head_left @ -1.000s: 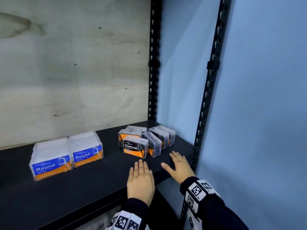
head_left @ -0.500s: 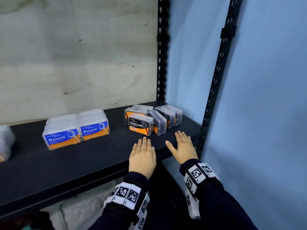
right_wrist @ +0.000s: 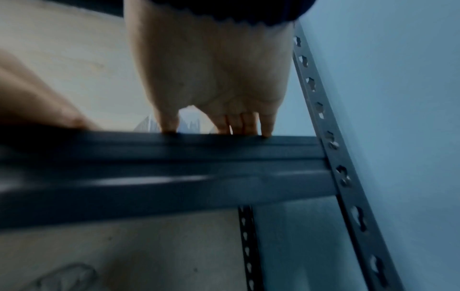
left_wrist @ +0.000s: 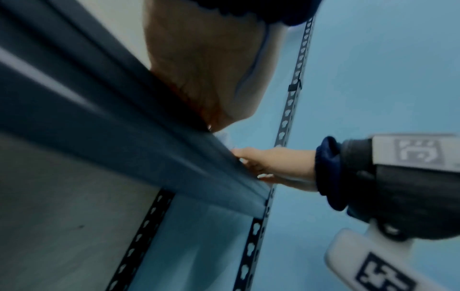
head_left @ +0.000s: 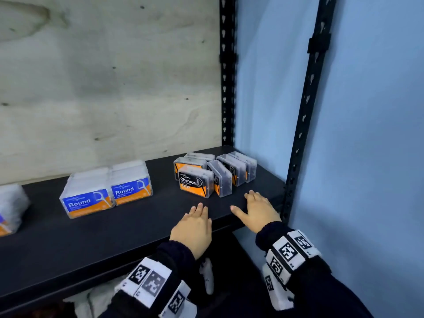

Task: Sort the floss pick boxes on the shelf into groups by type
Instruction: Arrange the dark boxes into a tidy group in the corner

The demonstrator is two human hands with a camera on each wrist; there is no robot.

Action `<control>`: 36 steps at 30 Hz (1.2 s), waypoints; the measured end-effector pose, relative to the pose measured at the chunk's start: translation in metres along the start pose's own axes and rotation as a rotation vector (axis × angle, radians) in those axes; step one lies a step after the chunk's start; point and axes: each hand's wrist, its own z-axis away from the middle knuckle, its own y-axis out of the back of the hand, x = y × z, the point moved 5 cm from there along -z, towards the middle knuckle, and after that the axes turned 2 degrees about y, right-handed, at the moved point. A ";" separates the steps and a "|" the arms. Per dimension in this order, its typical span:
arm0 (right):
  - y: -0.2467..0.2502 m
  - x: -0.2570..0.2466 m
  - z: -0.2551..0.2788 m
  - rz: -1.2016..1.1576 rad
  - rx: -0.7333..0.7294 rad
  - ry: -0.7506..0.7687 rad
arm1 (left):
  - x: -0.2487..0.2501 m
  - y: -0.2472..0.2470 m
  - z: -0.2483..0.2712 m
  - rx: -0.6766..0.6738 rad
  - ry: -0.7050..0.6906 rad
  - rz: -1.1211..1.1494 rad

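Note:
Several dark Charcoal floss boxes (head_left: 195,184) stand clustered at the right end of the black shelf (head_left: 91,237). Two clear Round boxes (head_left: 107,191) with blue and orange labels sit side by side left of them. Another clear box (head_left: 9,207) shows at the far left edge. My left hand (head_left: 195,222) lies flat, fingers straight, on the shelf's front edge below the Charcoal boxes. My right hand (head_left: 257,208) lies flat beside it, thumb spread, near the right post. Neither holds anything. In the right wrist view the right hand (right_wrist: 214,78) touches the shelf lip (right_wrist: 174,153) with its fingertips.
A plywood back panel (head_left: 103,88) closes the shelf behind. Black perforated uprights (head_left: 307,111) stand at the right, against a blue wall (head_left: 378,134). Bare shelf stretches between the Round boxes and the front edge.
The view has tilted and pulled back, so the shelf and boxes sit higher and further left boxes show. Both hands stay flat at the front edge, slightly drawn back.

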 end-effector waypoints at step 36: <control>0.105 -0.003 -0.145 0.188 -0.166 0.028 | -0.044 0.105 -0.253 -0.554 -0.279 -0.324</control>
